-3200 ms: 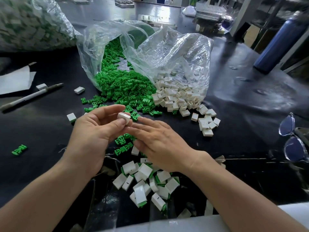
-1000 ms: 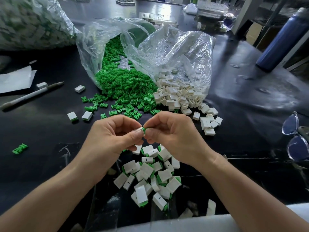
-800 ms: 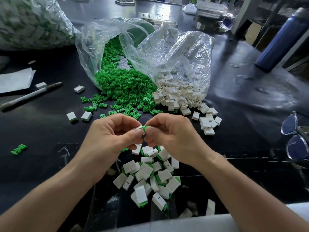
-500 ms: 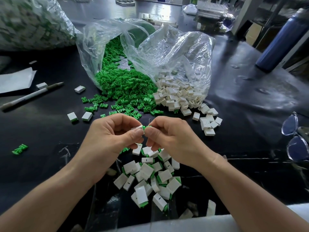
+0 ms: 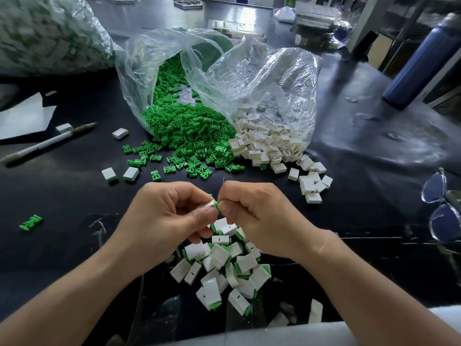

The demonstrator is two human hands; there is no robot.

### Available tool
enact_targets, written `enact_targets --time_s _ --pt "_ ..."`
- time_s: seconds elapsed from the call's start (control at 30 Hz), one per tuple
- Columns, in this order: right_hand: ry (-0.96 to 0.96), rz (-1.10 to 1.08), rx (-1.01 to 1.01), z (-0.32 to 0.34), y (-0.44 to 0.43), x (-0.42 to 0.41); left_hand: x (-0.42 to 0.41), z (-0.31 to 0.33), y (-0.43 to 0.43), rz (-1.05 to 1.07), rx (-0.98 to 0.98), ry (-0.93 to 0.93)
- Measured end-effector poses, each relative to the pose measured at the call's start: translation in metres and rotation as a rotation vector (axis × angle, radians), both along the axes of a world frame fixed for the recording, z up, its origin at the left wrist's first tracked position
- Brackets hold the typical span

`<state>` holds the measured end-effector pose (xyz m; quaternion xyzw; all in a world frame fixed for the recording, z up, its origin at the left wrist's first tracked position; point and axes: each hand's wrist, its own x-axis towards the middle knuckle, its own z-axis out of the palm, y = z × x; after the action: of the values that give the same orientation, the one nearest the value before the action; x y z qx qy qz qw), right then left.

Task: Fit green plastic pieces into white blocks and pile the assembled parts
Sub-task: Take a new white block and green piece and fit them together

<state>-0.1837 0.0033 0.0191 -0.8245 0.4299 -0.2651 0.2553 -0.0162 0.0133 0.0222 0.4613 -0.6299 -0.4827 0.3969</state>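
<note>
Pen (image 5: pixel 47 143) at 10 o'clock. Left hand (image 5: pixel 162 221) pinches a white block (image 5: pixel 211 203) at centre, with loose green pieces (image 5: pixel 189 131) at 11 o'clock. Green piece (image 5: pixel 216 204), touching the block's end, is pinched by the right hand (image 5: pixel 262 218); the hands meet fingertip to fingertip. Pile of assembled parts (image 5: pixel 219 268) at 6 o'clock, loose white blocks (image 5: pixel 269 143) at 1 o'clock, spectacles (image 5: pixel 441 208) at 3 o'clock.

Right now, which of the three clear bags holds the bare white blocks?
The rightmost bag, its mouth spilling white blocks. The middle bag spills green pieces; the far-left bag holds a mixed white-and-green fill.
</note>
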Motion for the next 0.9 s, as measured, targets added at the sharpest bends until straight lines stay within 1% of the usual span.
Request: enact_targets --time_s 0.1,0.23,0.4,0.5,0.53,0.57,0.63,0.7,0.73,0.83,0.9 --pt "0.122 0.026 -0.091 0.003 0.002 0.0 0.0 -0.002 0.001 -0.021 -0.066 -0.093" --pt "0.188 0.088 -0.142 0.007 0.003 0.0 0.002 -0.004 0.001 -0.058 -0.128 -0.191" --pt "0.28 0.123 -0.152 0.005 0.003 -0.002 0.003 -0.006 0.004 -0.074 -0.208 -0.267" --pt "0.32 0.143 -0.192 0.004 0.003 -0.001 0.003 -0.008 0.004 -0.092 -0.298 -0.356" --pt "0.289 0.134 -0.216 0.004 0.003 -0.001 0.003 -0.007 0.004 -0.085 -0.309 -0.353" --pt "0.225 0.107 -0.232 0.005 0.003 -0.001 0.002 -0.006 0.003 -0.078 -0.298 -0.303" --pt "0.03 0.036 -0.213 0.006 0.003 -0.001 0.001 -0.001 0.001 -0.054 -0.218 -0.079" --pt "-0.154 -0.018 -0.13 0.006 0.003 0.0 -0.001 0.002 0.0 -0.04 -0.155 0.108" --pt "-0.225 -0.034 -0.061 0.006 0.003 0.001 -0.002 0.003 -0.001 -0.033 -0.13 0.159" --pt "-0.404 -0.072 0.235 0.008 0.001 0.0 -0.004 0.001 -0.003 0.015 -0.067 0.249" --pt "-0.507 -0.059 0.425 0.007 -0.001 -0.001 -0.003 0.0 -0.004 0.034 -0.033 0.318"
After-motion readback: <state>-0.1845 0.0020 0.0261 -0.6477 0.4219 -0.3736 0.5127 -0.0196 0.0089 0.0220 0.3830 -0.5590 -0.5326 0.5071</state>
